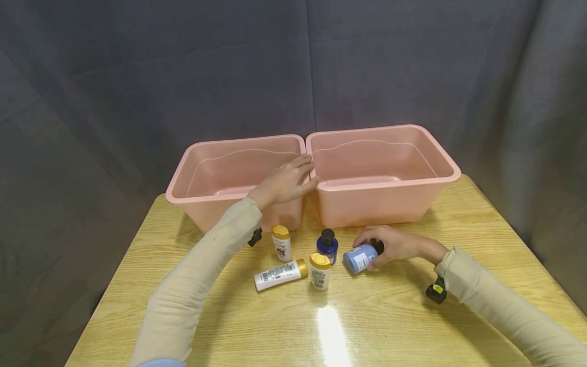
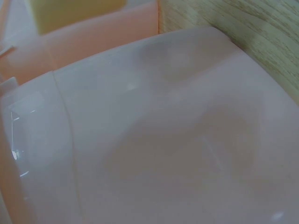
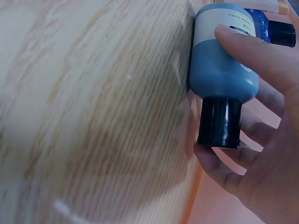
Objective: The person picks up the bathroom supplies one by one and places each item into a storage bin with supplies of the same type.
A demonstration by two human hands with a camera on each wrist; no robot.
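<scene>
Two pink plastic bins stand side by side at the back of the wooden table: the left bin and the right bin. My left hand rests with straight fingers on the left bin's rim, where the two bins meet. The left wrist view shows only a pink bin wall up close. My right hand grips a light blue bottle with a black cap, lying on its side on the table. In the right wrist view the thumb lies over the light blue bottle and the fingers curl under its cap.
Just left of the held bottle stands a dark blue bottle with a black cap. Two white bottles with gold caps stand upright, and a third white bottle lies on its side. Both bins look empty. Grey curtains surround the table.
</scene>
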